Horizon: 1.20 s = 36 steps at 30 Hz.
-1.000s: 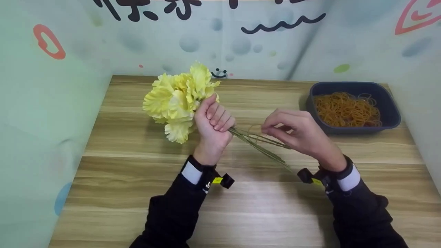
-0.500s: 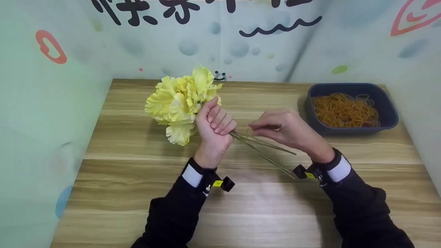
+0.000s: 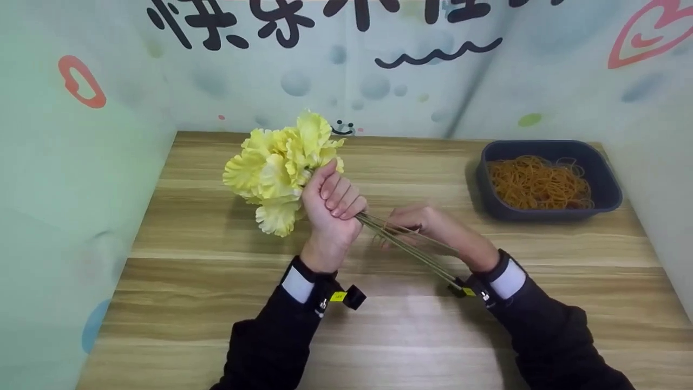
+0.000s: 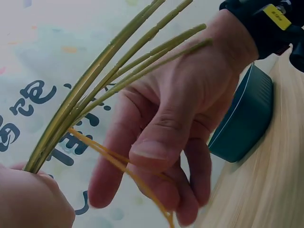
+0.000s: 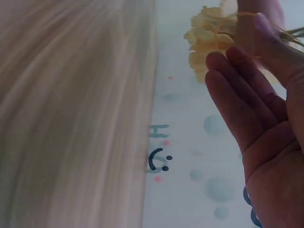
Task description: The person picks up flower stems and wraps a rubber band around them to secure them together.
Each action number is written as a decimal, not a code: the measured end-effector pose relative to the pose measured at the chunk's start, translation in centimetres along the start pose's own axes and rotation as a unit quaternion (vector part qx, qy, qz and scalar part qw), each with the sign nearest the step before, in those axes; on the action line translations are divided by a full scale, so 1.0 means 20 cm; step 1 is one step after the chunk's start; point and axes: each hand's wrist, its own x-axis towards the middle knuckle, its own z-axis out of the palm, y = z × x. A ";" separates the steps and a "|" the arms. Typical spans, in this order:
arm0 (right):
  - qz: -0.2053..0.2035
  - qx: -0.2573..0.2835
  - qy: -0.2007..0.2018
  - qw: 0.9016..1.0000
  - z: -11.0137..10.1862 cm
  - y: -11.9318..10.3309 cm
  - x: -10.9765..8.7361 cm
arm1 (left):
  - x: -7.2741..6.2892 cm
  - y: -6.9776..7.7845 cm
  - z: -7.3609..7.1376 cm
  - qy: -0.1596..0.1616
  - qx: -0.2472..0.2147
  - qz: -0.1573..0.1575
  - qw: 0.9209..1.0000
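My left hand [image 3: 334,203] grips a bunch of yellow flowers [image 3: 273,165] just below the blooms, fingers curled round the green stems [image 3: 414,253]. The stem ends fan out to the lower right. Behind them in the head view is my right hand [image 3: 433,226], its fingertips partly hidden by the stems. In the left wrist view, a tan rubber band [image 4: 102,151] loops at the stems close to the left fist [image 4: 35,199]. The right thumb [image 4: 156,149] pinches that band against the fingers, and its far end hangs stretched below them.
At the back right of the wooden table [image 3: 216,303] stands a dark blue plastic box [image 3: 547,214] holding a heap of rubber bands [image 3: 541,183]. A printed backdrop [image 3: 390,103] rises behind the table, with another panel [image 3: 97,179] along the left side.
My right hand has moved left and down, from above the stems to behind them, bringing the rubber band close to my left fist. The left hand keeps its grip on the flowers.
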 end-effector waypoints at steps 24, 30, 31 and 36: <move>0.133 -0.065 0.048 0.988 0.32 -0.24 0.00 | 0.01 0.04 -0.01 -0.026 -0.014 0.061 0.998; 0.125 -0.181 0.067 0.973 0.32 -0.34 -0.01 | 0.02 0.05 -0.02 -0.020 -0.012 0.075 0.997; 0.125 -0.193 0.074 0.970 0.32 -0.35 -0.02 | 0.02 0.05 -0.02 -0.020 -0.013 0.078 0.997; 0.107 -0.244 0.092 0.959 0.32 -0.39 -0.03 | 0.02 0.06 -0.03 -0.017 -0.007 0.100 0.995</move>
